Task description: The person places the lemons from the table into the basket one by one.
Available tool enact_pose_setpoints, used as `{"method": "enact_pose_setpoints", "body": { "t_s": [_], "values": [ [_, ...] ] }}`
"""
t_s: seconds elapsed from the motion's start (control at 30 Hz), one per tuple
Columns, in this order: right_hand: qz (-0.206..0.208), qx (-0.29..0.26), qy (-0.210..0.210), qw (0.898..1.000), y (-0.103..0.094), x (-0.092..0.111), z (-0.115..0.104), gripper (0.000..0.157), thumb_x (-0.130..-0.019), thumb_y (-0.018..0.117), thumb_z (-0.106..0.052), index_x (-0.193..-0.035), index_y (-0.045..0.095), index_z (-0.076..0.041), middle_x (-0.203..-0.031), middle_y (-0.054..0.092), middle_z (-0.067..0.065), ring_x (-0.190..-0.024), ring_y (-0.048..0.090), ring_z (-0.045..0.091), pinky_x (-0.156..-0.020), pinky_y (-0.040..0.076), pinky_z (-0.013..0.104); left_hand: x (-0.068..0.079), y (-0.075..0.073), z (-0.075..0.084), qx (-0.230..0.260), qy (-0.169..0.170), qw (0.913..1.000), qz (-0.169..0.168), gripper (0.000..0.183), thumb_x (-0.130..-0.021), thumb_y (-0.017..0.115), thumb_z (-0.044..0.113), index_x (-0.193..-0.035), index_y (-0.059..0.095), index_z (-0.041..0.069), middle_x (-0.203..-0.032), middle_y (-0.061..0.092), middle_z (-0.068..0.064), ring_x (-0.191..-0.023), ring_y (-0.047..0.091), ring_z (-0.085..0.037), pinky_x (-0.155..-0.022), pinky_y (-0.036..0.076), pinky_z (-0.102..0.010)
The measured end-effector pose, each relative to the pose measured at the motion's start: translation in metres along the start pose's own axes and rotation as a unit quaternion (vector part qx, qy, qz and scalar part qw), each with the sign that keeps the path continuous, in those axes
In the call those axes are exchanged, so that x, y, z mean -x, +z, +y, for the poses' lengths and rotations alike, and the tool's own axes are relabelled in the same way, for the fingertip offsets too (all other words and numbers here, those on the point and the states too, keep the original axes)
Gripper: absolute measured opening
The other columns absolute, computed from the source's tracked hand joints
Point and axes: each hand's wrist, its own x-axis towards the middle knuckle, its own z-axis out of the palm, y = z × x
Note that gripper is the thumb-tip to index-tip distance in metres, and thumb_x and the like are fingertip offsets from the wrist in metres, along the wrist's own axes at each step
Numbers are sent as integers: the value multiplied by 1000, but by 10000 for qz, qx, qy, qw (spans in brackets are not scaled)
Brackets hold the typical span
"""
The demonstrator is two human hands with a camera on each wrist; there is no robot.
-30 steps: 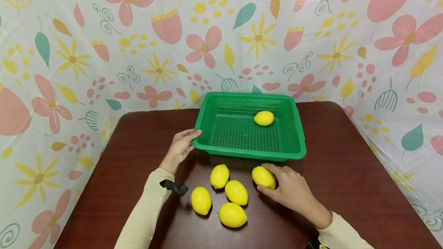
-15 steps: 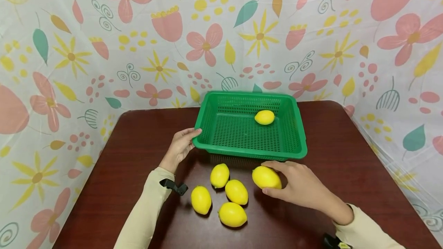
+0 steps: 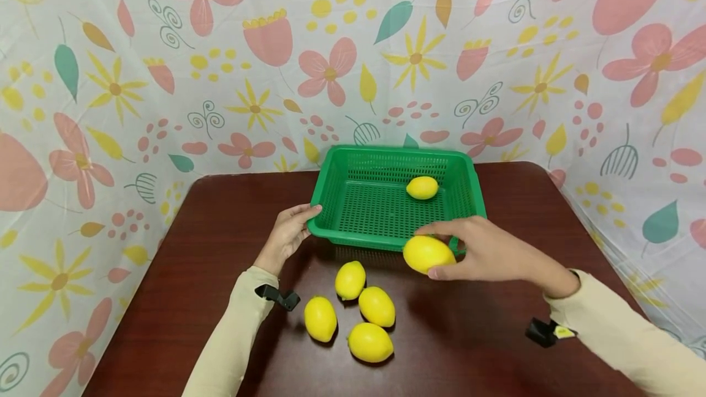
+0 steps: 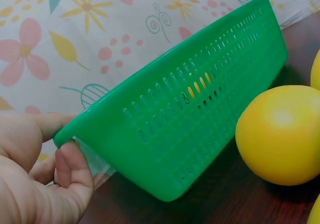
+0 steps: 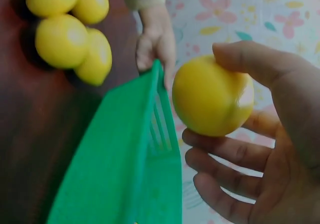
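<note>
Held lemon (image 3: 427,255) just above the green basket's (image 3: 361,241) near rim, in the right hand (image 3: 482,250)

Four smooth, oval lemons (image 3: 371,342) lie between and this side of the hands, on glossy red-brown table (image 3: 220,250). Beyond them, right thumb and fingers grip the held lemon, long axis roughly along the rim. The left hand (image 3: 288,234) pinches the perforated plastic basket's near-left corner; beyond both hands, one boxed-in lemon (image 3: 422,188) rests inside. Floral cloth (image 3: 265,127) hangs behind.

A green, rectangular, perforated basket (image 3: 375,208) stands open side up on the surface (image 3: 231,213) with one yellow lemon (image 3: 422,188) lying inside, four more lemons (image 3: 377,307) lying grouped before it, and another lemon (image 3: 427,254) held raised near its front rim (image 3: 380,242).
</note>
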Motion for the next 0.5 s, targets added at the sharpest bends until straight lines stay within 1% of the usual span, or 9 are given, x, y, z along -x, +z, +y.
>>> {"method": "enact_pose_setpoints", "body": {
  "t_s": [0.1, 0.27, 0.37, 0.5],
  "values": [
    [-46, 145, -171, 9997, -10, -13, 8, 55, -77, 71, -59, -126, 57, -36, -117, 60, -20, -83, 56, 1, -65, 51, 24, 0, -1, 0, 9, 4, 10000, 8, 37, -86, 74, 23, -114, 61, 3, -88, 61, -2, -66, 57, -9, -66, 50, -23],
    [-184, 53, -377, 9991, -25, -35, 26, 58, -79, 72, -56, -130, 56, -34, -124, 59, -15, -85, 57, 2, -69, 54, 29, 0, -1, 0, -2, -10, 10000, 7, 38, -86, 73, 24, -115, 61, 3, -88, 60, -2, -66, 56, -9, -66, 49, -23],
    [-382, -61, -369, 9986, -34, -51, 40, 60, -80, 72, -53, -133, 55, -31, -126, 58, -12, -91, 57, 3, -70, 54, 30, 0, 0, 0, -23, 38, 10000, -26, 40, -86, 74, 23, -117, 61, 2, -91, 61, -3, -68, 58, -10, -67, 50, -23],
    [-708, -270, -221, 9969, -43, -78, 60, 61, -80, 73, -50, -134, 54, -29, -120, 60, -10, -98, 57, 8, -72, 54, 29, 0, 0, -1, -37, 51, 10000, -23, 40, -86, 74, 23, -116, 61, 2, -93, 62, -6, -70, 59, -11, -66, 50, -23]
  ]
}}
